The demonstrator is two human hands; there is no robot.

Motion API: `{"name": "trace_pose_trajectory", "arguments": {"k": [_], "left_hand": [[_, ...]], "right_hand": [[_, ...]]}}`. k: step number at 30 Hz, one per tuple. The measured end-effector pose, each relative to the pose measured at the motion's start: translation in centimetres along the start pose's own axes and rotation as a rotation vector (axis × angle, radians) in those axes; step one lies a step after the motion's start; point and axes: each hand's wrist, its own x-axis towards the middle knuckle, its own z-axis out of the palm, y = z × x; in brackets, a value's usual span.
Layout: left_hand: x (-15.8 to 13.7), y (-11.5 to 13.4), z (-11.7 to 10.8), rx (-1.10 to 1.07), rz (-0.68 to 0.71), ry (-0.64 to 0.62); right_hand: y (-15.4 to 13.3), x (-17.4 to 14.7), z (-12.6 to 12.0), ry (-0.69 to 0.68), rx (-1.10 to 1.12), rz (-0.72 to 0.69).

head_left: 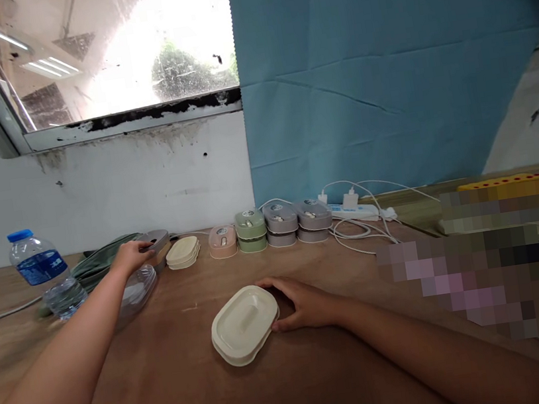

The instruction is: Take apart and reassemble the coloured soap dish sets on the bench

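A cream, rounded rectangular plastic tray point(244, 322) with a raised ridge in its middle rests on the brown table in front of me. My right hand point(301, 301) grips its right end, the thumb on the near side and the fingers on the far side. Farther off to the left, my left hand point(131, 256) has its fingertips closed at the edge of a grey container point(158, 239). Part of that container is hidden by the hand. Beneath the left hand lies a clear plastic container point(139, 290). A small stack of similar cream trays point(183, 252) sits beside the grey container.
Along the wall stand a pink lunch box point(222, 242), a green one point(250, 231) and grey ones point(313, 219). A power strip point(361, 210) with white cables lies right of them. At left are a water bottle point(46, 273) and dark green fabric point(95, 263).
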Motion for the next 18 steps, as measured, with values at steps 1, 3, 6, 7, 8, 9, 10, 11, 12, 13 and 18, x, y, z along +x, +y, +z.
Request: {"name": "trace_pose_trajectory", "arguments": {"k": [1, 3, 6, 7, 8, 9, 10, 11, 12, 13, 18], "left_hand": [[0.04, 0.03, -0.04, -0.002, 0.001, 0.007], [0.11, 0.09, -0.11, -0.005, -0.001, 0.024], [0.18, 0.09, -0.13, -0.011, -0.006, 0.037], [0.19, 0.05, -0.11, -0.013, -0.008, 0.036], [0.18, 0.0, -0.08, -0.014, -0.009, 0.034], [0.17, -0.07, -0.05, -0.014, -0.01, 0.031], [0.15, -0.15, -0.02, -0.014, -0.01, 0.029], [0.13, -0.24, 0.01, -0.014, -0.008, 0.027], [0.1, -0.33, 0.03, -0.014, -0.007, 0.026], [0.08, -0.42, 0.05, -0.013, -0.005, 0.024], [-0.11, -0.75, 0.12, -0.066, 0.022, 0.03]], "right_hand": [[0.0, 0.0, 0.01, 0.002, 0.001, 0.002], [0.01, 0.0, 0.04, 0.004, 0.004, 0.004], [0.06, 0.0, 0.06, 0.003, 0.009, -0.002], [0.08, 0.0, 0.06, 0.004, 0.01, -0.004], [0.1, 0.0, 0.07, 0.004, 0.009, -0.006], [0.12, 0.01, 0.07, 0.003, 0.008, -0.006], [0.14, 0.01, 0.07, 0.002, 0.006, -0.004], [0.15, 0.02, 0.07, 0.001, 0.003, -0.002], [0.15, 0.02, 0.06, -0.001, 0.0, 0.001], [0.15, 0.01, 0.06, -0.003, -0.002, 0.005], [0.1, -0.06, 0.02, -0.008, -0.012, 0.002]]}}
